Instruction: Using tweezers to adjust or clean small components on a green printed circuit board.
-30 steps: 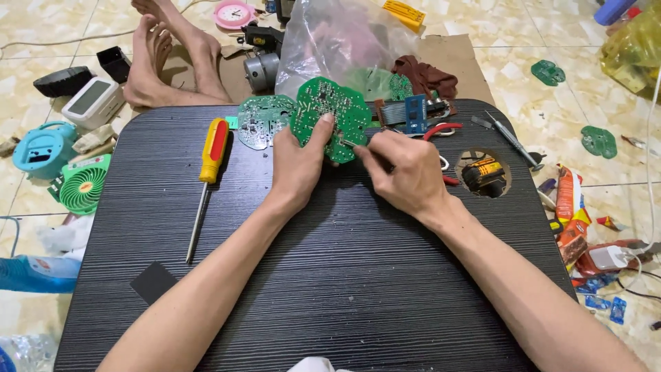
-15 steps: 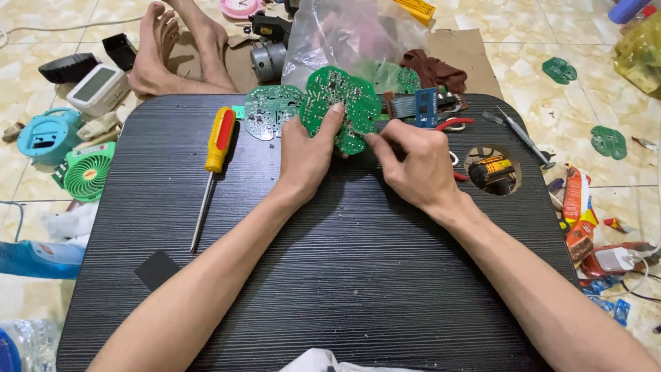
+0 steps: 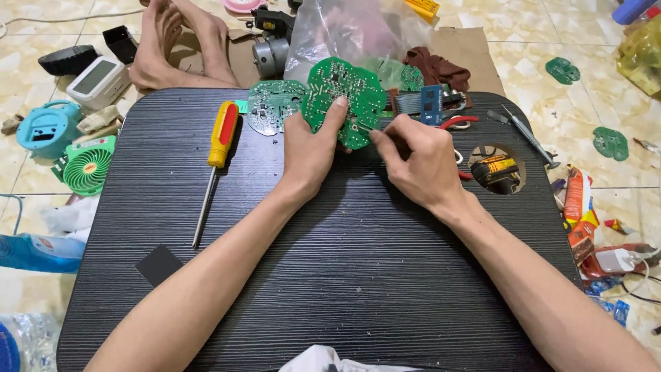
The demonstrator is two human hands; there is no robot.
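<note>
At far counter [image 3: 344,289]: left hand [image 3: 310,148] grip holding board [image 3: 344,100]; right hand [image 3: 416,155] pinching thin tool at edge. Prying step; steady board needed.

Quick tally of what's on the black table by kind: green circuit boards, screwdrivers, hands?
Green circuit boards: 2, one held up in the left hand (green board), one lying flat beside it
Screwdrivers: 1, red and yellow handle
Hands: 2, with the right hand
Total: 5

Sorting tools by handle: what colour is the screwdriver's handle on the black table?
Yellow with red panels, on the long-shafted screwdriver; the head view shows it.
</note>
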